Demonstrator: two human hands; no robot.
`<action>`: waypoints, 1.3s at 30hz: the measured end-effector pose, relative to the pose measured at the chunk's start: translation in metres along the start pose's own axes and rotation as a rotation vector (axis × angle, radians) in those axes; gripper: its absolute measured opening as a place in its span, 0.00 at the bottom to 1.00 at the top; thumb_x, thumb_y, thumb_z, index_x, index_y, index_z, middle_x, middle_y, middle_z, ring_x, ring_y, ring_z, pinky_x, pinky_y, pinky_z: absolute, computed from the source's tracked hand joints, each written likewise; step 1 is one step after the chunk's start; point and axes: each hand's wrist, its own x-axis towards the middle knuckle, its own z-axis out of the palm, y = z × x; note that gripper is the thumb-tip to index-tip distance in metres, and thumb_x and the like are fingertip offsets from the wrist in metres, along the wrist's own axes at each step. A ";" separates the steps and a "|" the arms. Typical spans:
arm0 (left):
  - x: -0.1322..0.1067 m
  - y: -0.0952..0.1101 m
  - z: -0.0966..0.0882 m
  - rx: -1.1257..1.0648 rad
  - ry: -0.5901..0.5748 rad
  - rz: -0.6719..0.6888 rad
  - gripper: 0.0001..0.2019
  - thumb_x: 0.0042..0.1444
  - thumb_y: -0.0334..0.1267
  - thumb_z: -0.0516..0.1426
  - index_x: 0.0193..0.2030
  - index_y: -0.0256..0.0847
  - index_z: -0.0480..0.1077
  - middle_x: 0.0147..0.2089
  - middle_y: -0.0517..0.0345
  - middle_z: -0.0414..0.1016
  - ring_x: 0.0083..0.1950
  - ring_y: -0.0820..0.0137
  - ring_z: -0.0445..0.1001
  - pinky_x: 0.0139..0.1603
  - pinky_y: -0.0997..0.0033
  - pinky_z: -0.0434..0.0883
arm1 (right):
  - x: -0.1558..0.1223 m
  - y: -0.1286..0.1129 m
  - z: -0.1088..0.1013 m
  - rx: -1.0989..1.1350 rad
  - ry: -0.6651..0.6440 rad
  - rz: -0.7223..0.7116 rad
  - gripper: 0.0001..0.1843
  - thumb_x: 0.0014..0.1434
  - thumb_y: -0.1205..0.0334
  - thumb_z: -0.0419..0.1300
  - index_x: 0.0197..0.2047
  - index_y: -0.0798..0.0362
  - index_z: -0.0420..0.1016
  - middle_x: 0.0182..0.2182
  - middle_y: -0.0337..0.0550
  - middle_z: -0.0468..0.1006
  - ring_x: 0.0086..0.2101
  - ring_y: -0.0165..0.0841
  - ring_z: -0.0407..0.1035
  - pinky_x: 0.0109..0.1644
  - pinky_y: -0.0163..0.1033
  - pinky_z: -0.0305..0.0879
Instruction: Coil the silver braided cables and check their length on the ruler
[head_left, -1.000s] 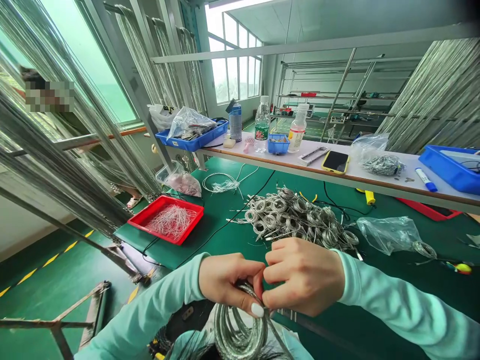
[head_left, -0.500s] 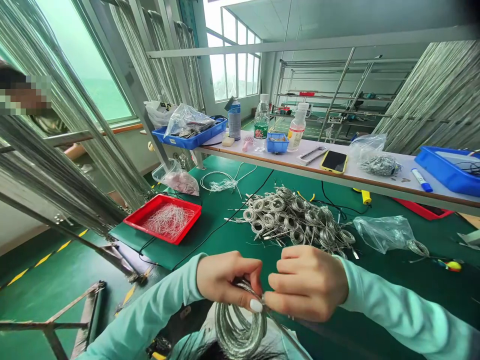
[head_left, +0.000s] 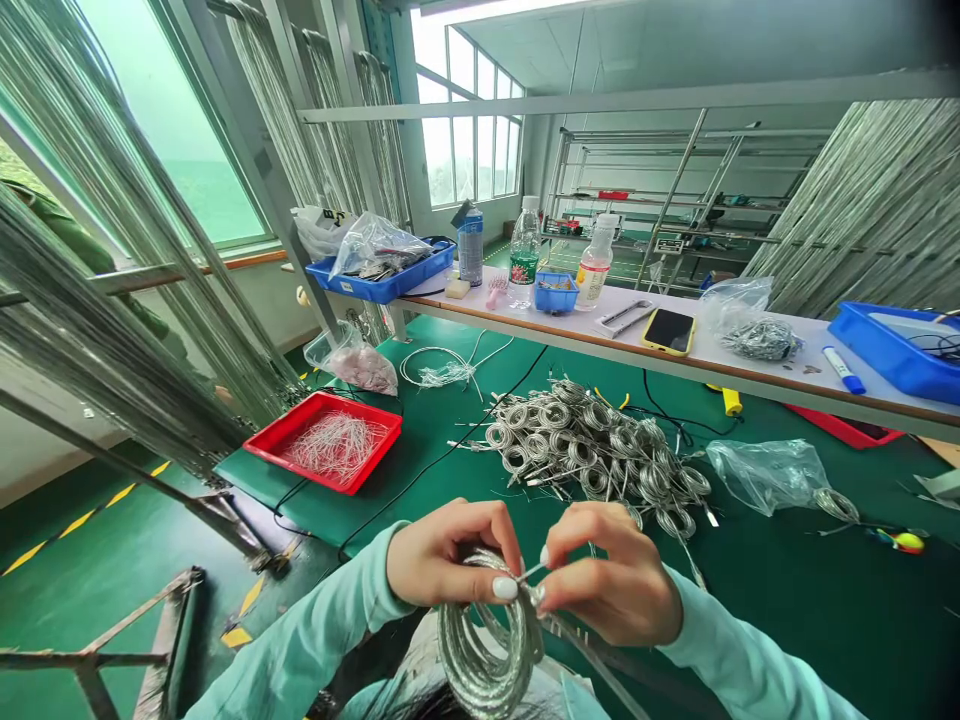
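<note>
My left hand (head_left: 454,560) is closed round the top of a coil of silvery cable (head_left: 487,660), thumb in front. The coil hangs below the fingers over my lap, and one cable length runs off it to the lower right. My right hand (head_left: 615,575) pinches a thin pale tie (head_left: 534,571) between thumb and forefinger, right beside the left fingertips at the coil's edge. Just beyond my hands lies a heap of similar small cable coils (head_left: 592,440) on the green table (head_left: 420,480).
A red tray (head_left: 259,445) of thin clear strips stands at the left. A raised shelf (head_left: 480,308) crosses behind, bearing bottles, blue bins and a phone (head_left: 669,331). A clear plastic bag (head_left: 769,475) lies right of the heap. Cable bundles (head_left: 112,200) hang at the left.
My right hand has turned, its fingers loosening from a fist-like grip to a pinch that shows the tie. The left hand keeps the coil. A person at the far left has moved mostly out of sight.
</note>
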 end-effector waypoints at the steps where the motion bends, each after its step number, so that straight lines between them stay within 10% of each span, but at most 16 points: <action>1: 0.000 -0.001 0.000 -0.007 0.013 -0.007 0.13 0.56 0.44 0.60 0.32 0.35 0.65 0.27 0.53 0.72 0.26 0.75 0.66 0.27 0.77 0.63 | 0.001 0.000 0.000 0.027 0.015 0.040 0.12 0.66 0.62 0.53 0.33 0.53 0.75 0.30 0.40 0.73 0.30 0.25 0.70 0.35 0.33 0.64; 28: 0.006 -0.009 0.006 -0.145 0.087 -0.009 0.17 0.50 0.47 0.63 0.25 0.36 0.64 0.25 0.56 0.71 0.19 0.79 0.61 0.21 0.78 0.59 | -0.001 -0.009 0.017 0.214 0.264 0.269 0.11 0.64 0.65 0.56 0.29 0.54 0.73 0.28 0.40 0.77 0.27 0.26 0.72 0.30 0.30 0.68; 39: 0.005 -0.009 0.006 -0.265 0.090 -0.193 0.19 0.47 0.47 0.65 0.25 0.35 0.62 0.23 0.61 0.67 0.18 0.81 0.60 0.16 0.82 0.57 | 0.015 0.005 -0.024 -0.178 -0.150 -0.090 0.07 0.63 0.69 0.56 0.42 0.55 0.75 0.36 0.42 0.78 0.33 0.27 0.73 0.37 0.33 0.70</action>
